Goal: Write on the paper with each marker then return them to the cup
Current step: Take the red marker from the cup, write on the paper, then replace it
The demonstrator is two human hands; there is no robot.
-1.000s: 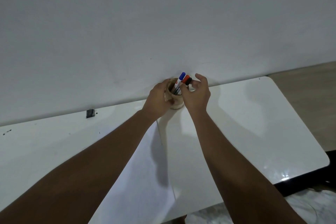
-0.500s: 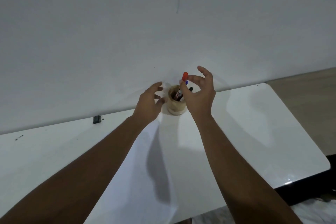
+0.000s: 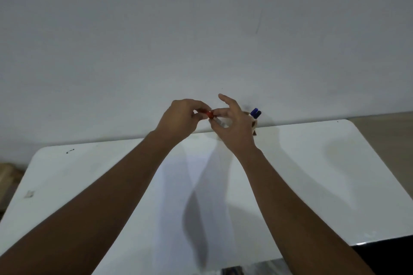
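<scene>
Both hands meet above the far edge of the white table [image 3: 335, 174]. My right hand [image 3: 234, 125] grips the white barrel of the red marker [image 3: 218, 119]. My left hand [image 3: 181, 118] pinches the marker's red cap [image 3: 209, 114]. Behind my right hand stands the wooden cup [image 3: 254, 124], mostly hidden, with a blue-capped marker [image 3: 254, 112] and a dark one sticking out. A white sheet of paper [image 3: 174, 207] lies on the table under my forearms.
A plain white wall rises straight behind the table. The table's rounded right corner borders a brown floor [image 3: 388, 131]. Small dark specks [image 3: 70, 151] mark the table's far left. Wooden items [image 3: 6, 176] sit beyond the left edge.
My right hand lifted the red marker out of the cup and carried it left. My left hand left the cup and took hold of the red cap. The view shifted right.
</scene>
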